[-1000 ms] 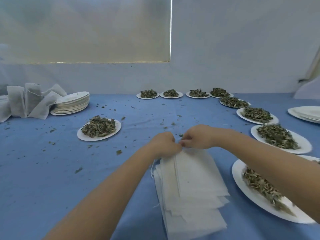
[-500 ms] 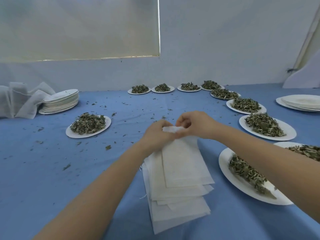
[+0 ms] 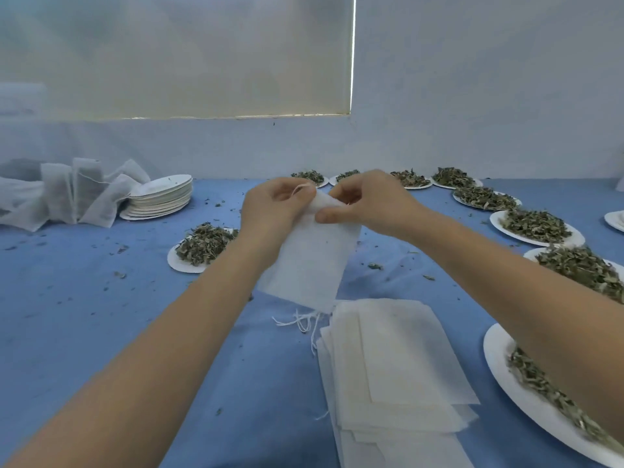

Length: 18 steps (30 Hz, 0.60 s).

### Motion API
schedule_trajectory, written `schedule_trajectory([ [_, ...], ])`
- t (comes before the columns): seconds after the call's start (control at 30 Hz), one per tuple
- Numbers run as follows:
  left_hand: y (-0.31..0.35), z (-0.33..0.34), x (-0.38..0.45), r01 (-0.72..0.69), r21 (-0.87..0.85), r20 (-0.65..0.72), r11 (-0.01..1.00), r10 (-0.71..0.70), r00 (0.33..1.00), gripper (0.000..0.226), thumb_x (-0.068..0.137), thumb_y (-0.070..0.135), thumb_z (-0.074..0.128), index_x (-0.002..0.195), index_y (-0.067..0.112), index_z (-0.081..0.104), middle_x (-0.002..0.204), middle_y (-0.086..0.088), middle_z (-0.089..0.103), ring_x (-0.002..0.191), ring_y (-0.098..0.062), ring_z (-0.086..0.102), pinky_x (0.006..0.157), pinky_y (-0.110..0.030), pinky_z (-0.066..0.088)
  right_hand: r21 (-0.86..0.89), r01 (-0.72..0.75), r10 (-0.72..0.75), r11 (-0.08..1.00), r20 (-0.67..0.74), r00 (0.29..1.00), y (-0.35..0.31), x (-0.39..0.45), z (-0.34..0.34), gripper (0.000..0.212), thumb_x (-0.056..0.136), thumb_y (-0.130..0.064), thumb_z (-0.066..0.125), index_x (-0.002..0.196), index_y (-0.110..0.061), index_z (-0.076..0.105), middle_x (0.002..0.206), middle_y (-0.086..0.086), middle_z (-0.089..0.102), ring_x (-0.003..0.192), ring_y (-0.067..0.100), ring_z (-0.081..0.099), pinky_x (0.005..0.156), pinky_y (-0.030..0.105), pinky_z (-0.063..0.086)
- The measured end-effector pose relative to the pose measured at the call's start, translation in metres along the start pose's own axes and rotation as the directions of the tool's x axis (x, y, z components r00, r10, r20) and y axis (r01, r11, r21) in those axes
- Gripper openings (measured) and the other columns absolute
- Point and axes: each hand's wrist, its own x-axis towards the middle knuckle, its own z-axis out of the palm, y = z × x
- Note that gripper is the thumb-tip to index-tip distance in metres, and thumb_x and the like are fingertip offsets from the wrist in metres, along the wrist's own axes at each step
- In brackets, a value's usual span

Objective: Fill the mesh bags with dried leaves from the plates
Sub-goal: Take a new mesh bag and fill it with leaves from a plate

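At the far left of my feed a heap of filled mesh bags (image 3: pixel 60 194) lies against the wall, and just beside it stands a stack of empty plates (image 3: pixel 158 199), touching the heap's near edge. Further in, one plate of dried leaves (image 3: pixel 199 246) sits alone on the blue tablecloth (image 3: pixel 84 315), loose crumbs scattered around it.

My left hand (image 3: pixel 273 214) is raised above the table, thumb and fingers pinched on the top left corner of a single mesh bag (image 3: pixel 310 265); a loop of drawstring shows at the fingertips. The bag hangs free in the air, clear of the cloth, its lower edge tilted toward the stack below. My right hand (image 3: pixel 368 204) pinches the same bag's top right corner, thumb laid across the mouth; the mouth looks slightly parted, though I cannot be sure at this blur.

Below and right of the hanging bag lies the stack of empty mesh bags (image 3: pixel 398 373), flat and fanned, with white strings trailing from its far left corner. To the right, a curved row of leaf plates (image 3: pixel 537 226) runs from the back wall to the nearest plate (image 3: pixel 526 393), partly hidden under my right forearm.
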Motion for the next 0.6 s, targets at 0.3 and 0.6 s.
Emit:
schedule_trajectory([
  [0.3, -0.011, -0.054, 0.02, -0.18, 0.292, -0.126, 0.939, 0.224, 0.966, 0.019, 0.089, 0.024, 0.059, 0.078, 0.038, 0.065, 0.09, 0.015, 0.068, 0.093, -0.006, 0.062, 0.091, -0.036, 0.047, 0.063, 0.095, -0.095, 0.993, -0.009, 0.995, -0.03, 0.039, 0.046, 0.013, 0.08, -0.031, 0.072, 0.08, -0.018, 0.073, 0.064, -0.014, 0.06, 0.063, 0.0, 0.052, 0.055, 0.008, 0.035],
  [0.6, -0.018, -0.086, 0.035, -0.246, 0.314, -0.073, 0.917, 0.281, 0.957, 0.02, 0.088, 0.024, 0.061, 0.077, 0.04, 0.067, 0.081, 0.022, 0.068, 0.084, 0.006, 0.062, 0.083, -0.017, 0.047, 0.067, 0.087, -0.096, 0.994, 0.15, 0.984, -0.049, 0.065, 0.087, 0.043, 0.093, -0.039, 0.053, 0.066, -0.006, 0.06, 0.051, -0.006, 0.038, 0.05, 0.01, 0.032, 0.046, 0.019, 0.023],
])
